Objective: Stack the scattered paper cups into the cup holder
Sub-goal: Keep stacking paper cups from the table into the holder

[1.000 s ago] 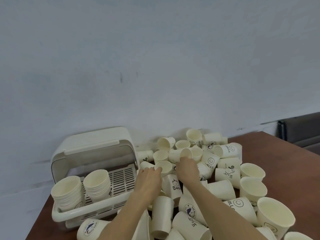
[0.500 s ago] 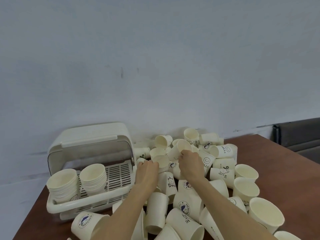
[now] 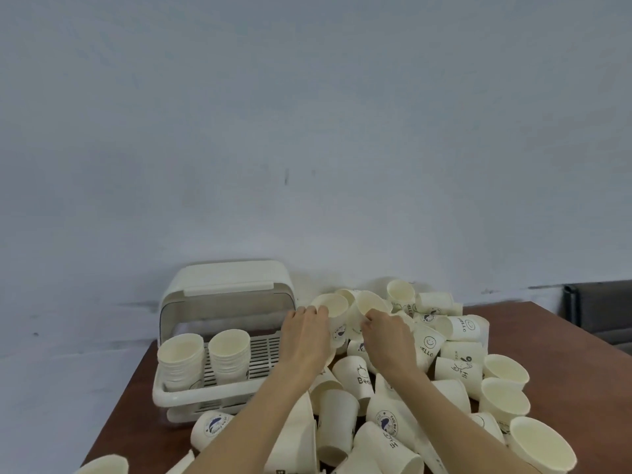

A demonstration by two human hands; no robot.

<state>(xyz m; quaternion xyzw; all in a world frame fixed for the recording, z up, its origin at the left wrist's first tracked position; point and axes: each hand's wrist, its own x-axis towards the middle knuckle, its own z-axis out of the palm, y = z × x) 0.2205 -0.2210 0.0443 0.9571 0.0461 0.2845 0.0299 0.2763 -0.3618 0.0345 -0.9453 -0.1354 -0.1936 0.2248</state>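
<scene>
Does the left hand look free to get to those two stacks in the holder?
Probably yes, after letting go: the left hand grips a cup beside the holder, whose lid is up, leaving both stacks uncovered.

Two hands in view: left hand [image 3: 305, 340], right hand [image 3: 388, 338], each holding one paper cup: left-held cup [image 3: 331, 306], right-held cup [image 3: 368, 304].

One cup holder [image 3: 224, 289], left of the left hand. Two cup stacks in it: [image 3: 180, 359] and [image 3: 229, 354].

Loose cups around and right of the hands: roughly thirty; exact count unclear where they overlap.

One table [image 3: 574, 340].
</scene>
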